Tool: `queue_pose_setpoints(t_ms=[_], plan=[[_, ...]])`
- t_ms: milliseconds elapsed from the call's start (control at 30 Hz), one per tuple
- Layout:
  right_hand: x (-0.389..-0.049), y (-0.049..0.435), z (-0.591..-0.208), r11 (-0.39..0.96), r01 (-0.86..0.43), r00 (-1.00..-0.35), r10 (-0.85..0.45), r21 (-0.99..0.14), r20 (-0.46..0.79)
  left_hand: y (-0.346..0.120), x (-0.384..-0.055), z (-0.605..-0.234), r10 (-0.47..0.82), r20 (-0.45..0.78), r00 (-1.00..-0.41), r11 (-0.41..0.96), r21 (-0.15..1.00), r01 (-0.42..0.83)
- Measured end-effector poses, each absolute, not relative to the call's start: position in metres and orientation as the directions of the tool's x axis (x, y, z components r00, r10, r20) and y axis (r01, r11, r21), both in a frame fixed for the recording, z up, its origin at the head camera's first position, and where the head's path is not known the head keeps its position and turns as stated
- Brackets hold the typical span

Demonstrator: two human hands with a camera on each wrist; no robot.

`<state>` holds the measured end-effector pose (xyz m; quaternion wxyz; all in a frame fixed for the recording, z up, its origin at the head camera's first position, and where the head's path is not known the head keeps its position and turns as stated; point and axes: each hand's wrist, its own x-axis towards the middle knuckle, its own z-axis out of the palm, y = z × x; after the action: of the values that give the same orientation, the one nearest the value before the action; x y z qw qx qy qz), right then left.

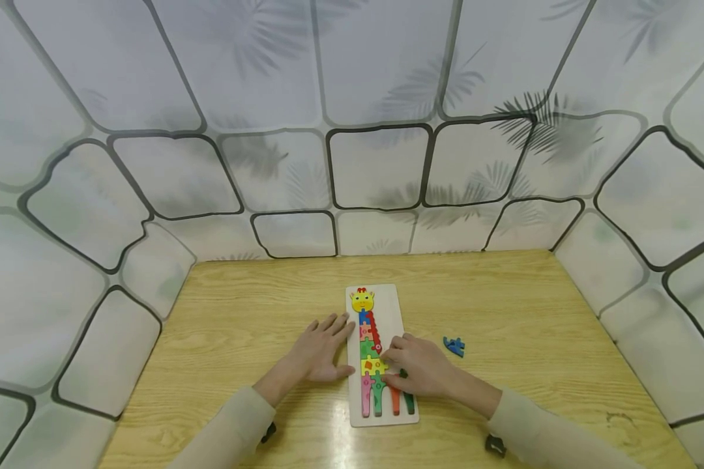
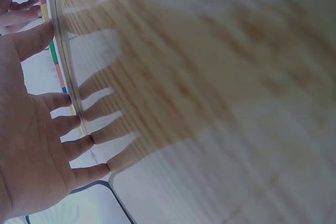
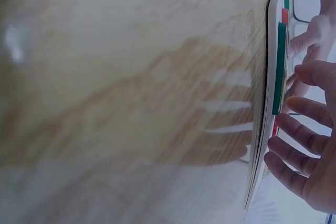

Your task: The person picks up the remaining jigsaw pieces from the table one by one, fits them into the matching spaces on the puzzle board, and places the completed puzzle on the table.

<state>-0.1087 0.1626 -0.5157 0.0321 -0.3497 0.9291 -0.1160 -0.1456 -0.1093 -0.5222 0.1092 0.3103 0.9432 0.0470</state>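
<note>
A giraffe jigsaw puzzle board (image 1: 392,299) of pale wood lies on the table, with the yellow giraffe head (image 1: 362,301) at the far end and coloured pieces down its neck, body and legs. My left hand (image 1: 321,350) rests along the board's left edge, fingers spread and straight. Over the lower right of the board is my right hand (image 1: 419,365), its thumb and index fingertip at the yellow body piece (image 1: 367,366) and the pieces beside it. That hand covers part of the body; in the right wrist view its fingers are loosely bent around nothing visible.
Right of the board, a loose blue puzzle piece (image 1: 455,346) lies on the wooden table (image 1: 258,293). Pale stone-patterned curtains (image 1: 375,166) enclose the back and both sides of the table.
</note>
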Motion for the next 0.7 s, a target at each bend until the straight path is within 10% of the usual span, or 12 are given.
queue_pose_setpoints(t_ms=[700], plan=[[-0.101, 0.176, -0.519, 0.720, -0.652, -0.755, -0.645, -0.239, 0.118, -0.109, -0.145, -0.521, 0.592, -0.189, -0.784, 0.806, 0.162, 0.570]])
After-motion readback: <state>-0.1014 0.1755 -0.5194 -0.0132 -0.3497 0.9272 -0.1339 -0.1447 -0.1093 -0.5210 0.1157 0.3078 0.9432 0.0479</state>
